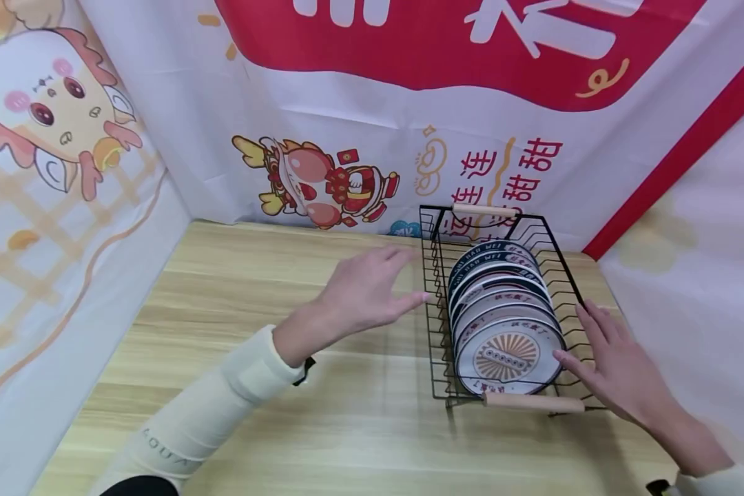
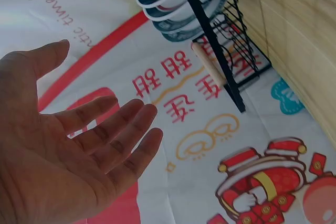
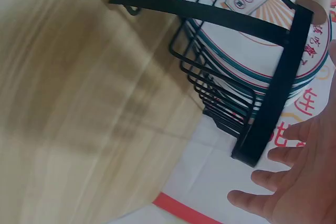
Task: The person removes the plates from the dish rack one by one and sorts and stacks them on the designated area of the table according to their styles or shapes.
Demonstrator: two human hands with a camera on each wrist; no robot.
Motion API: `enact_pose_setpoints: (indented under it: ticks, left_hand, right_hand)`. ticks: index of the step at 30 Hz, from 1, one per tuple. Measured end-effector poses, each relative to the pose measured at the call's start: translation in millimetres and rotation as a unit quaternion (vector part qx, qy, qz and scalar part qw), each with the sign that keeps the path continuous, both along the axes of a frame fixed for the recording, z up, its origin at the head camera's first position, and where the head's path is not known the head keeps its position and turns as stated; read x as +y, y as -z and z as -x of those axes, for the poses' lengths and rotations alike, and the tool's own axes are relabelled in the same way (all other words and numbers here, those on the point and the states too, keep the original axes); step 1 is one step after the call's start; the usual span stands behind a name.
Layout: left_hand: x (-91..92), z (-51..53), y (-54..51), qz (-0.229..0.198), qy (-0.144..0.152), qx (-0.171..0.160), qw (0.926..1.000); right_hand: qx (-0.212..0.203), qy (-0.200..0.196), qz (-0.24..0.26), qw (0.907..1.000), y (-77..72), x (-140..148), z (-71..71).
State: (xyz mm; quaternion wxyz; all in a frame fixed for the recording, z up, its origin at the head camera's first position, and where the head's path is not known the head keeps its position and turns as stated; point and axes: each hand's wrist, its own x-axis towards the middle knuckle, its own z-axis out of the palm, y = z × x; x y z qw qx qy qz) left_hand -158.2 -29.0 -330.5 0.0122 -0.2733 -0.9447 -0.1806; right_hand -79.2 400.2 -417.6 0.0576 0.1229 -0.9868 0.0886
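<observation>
A black wire dish rack [image 1: 435, 331] with pale wooden handles stands on the table and holds several round patterned plates [image 1: 508, 358], upright one behind another. The front plate has an orange sunburst in its middle. Just left of the rack, my left hand [image 1: 362, 289] hovers with fingers extended and thumb apart, holding nothing; its bare palm [image 2: 79, 156] shows in the left wrist view. On the other side, my right hand [image 1: 626, 368] is over the rack's right rim, its thumb beside the front plate's edge. Whether that thumb touches the plate, I cannot tell.
The light wooden table [image 1: 273, 275] extends left and in front of the rack. A white printed cloth [image 1: 328, 89] with red shapes and cartoon figures hangs behind, close to the rack's far handle [image 1: 485, 209]. More cloth [image 1: 694, 241] lines the right side.
</observation>
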Motion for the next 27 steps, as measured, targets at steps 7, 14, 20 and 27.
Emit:
enact_pose_setpoints:
  ticks: [7, 14, 20, 27]
  left_hand:
    - [34.2, -6.1, 4.1, 0.027, 0.065, 0.034, 0.997]
    - [67.5, -11.2, 15.5, 0.065, 0.122, 0.059, 0.9886]
    - [85.5, -17.6, 26.0, 0.072, 0.156, 0.047, 0.9841]
    - [104.5, -22.4, 31.4, 0.075, 0.167, 0.039, 0.9824]
  right_hand:
    - [-0.018, 0.005, -0.019, 0.9996, 12.0, -1.6, -5.8]
    - [-0.044, 0.014, 0.003, 0.9989, 19.5, 1.4, -6.5]
    - [-0.056, 0.014, 0.013, 0.9983, 25.7, -0.7, -8.2]
    - [-0.057, 0.018, -0.002, 0.9982, 25.3, 2.4, -6.1]
